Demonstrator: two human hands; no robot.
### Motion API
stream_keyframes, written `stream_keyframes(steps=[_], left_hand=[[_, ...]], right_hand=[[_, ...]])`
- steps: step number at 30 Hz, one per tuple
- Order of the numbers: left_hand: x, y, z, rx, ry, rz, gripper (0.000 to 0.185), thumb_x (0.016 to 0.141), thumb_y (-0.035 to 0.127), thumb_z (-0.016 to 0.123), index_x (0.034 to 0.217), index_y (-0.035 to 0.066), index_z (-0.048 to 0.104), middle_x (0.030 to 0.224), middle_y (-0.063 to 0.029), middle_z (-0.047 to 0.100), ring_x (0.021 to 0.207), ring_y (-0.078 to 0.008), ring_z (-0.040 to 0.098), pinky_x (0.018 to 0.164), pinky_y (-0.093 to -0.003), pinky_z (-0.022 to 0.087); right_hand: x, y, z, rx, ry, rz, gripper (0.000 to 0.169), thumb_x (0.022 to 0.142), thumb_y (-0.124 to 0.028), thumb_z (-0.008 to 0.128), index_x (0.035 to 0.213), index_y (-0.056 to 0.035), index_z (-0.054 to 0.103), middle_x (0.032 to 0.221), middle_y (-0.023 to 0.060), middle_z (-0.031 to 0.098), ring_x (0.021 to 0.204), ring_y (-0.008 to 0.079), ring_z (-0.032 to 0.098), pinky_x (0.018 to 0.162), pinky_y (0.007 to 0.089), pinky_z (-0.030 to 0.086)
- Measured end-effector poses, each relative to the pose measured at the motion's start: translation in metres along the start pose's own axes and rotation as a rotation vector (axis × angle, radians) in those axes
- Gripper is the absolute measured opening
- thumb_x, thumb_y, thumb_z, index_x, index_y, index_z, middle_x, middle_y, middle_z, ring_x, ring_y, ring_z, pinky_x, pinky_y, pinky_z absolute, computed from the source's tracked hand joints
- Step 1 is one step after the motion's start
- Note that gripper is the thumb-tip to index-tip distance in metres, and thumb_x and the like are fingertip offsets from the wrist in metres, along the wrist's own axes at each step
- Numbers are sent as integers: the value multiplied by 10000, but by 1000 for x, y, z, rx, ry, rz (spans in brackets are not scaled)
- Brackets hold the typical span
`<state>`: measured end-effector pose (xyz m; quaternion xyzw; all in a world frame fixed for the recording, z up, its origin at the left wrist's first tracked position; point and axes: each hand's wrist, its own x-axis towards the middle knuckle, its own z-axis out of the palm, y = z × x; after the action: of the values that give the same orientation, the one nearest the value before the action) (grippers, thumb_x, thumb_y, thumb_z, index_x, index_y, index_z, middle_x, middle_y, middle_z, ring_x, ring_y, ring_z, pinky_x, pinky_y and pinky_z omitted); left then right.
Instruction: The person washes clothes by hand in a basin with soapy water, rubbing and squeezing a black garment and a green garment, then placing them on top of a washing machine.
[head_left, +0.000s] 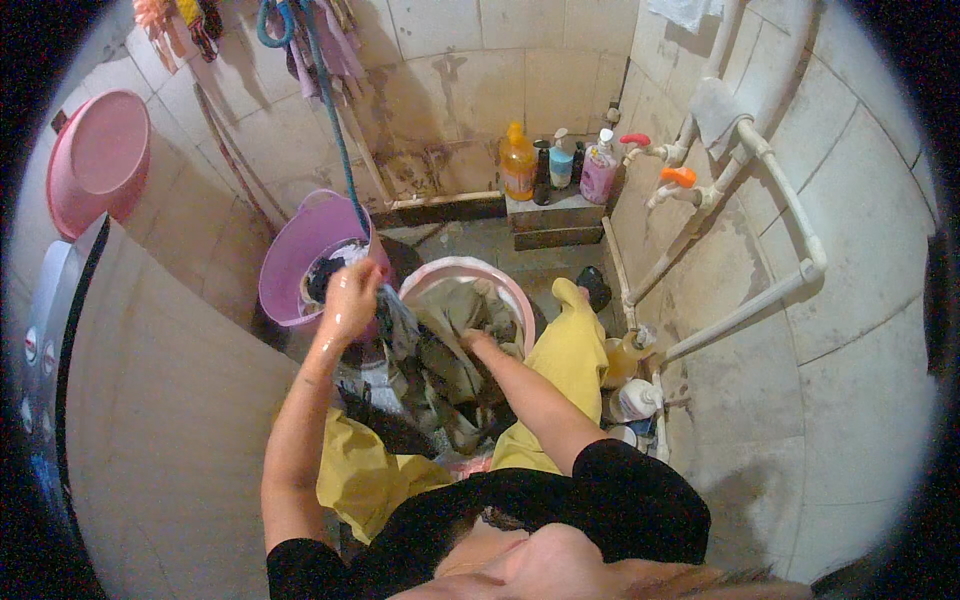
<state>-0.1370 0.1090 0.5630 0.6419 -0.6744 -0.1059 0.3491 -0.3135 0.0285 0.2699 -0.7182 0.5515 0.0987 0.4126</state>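
My left hand (351, 300), wet and raised beside the purple tub, is closed on one end of a dark grey-green wet garment (409, 360). The cloth hangs from it in folds towards my lap. Lower and to the right, my right hand (474, 340) grips olive cloth (450, 311) at the pink basin; its fingertips are hidden in the folds. Whether the olive cloth and the hanging garment are one piece, I cannot tell. The pink basin (529, 319) stands before me, heaped with the cloth. Dark and white laundry (330, 270) lies in the purple tub (283, 259).
A teal hose (334, 124) runs down into the tub. Several pump bottles (559, 161) stand on a tiled ledge (555, 217). Two taps (679, 178) and white pipes (780, 281) line the right wall. More bottles (637, 400) stand by my leg. A washing machine (172, 337) borders the left.
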Motion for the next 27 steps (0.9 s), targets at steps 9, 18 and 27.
stream_keyframes(steps=[9, 18, 27], left_hand=[[30, 41, -37, -570, 172, 12, 180, 934, 136, 497, 824, 4, 550, 736, 36, 517, 710, -52, 449, 638, -198, 368], [33, -34, 23, -1036, 124, -229, 217, 953, 202, 502, 1139, 91, 491, 1011, -58, 568, 751, -117, 590, 539, -227, 433], [-58, -89, 81, -853, -98, -450, 156, 899, 167, 531, 1021, 70, 546, 870, -22, 592, 669, -116, 599, 477, -229, 438]], right_hand=[[-82, -69, -88, -257, 238, -893, 382, 822, -233, 575, 1141, -24, 565, 1203, 190, 560, 1093, 335, 541, 956, 393, 405], [-169, -102, -306, 239, 851, -961, 289, 779, -241, 628, 956, -15, 657, 967, 164, 668, 921, 291, 635, 823, 390, 487], [-183, 75, -496, -727, 1194, 368, 444, 807, -207, 544, 1234, -87, 527, 1072, 197, 629, 1034, 348, 597, 870, 461, 459]])
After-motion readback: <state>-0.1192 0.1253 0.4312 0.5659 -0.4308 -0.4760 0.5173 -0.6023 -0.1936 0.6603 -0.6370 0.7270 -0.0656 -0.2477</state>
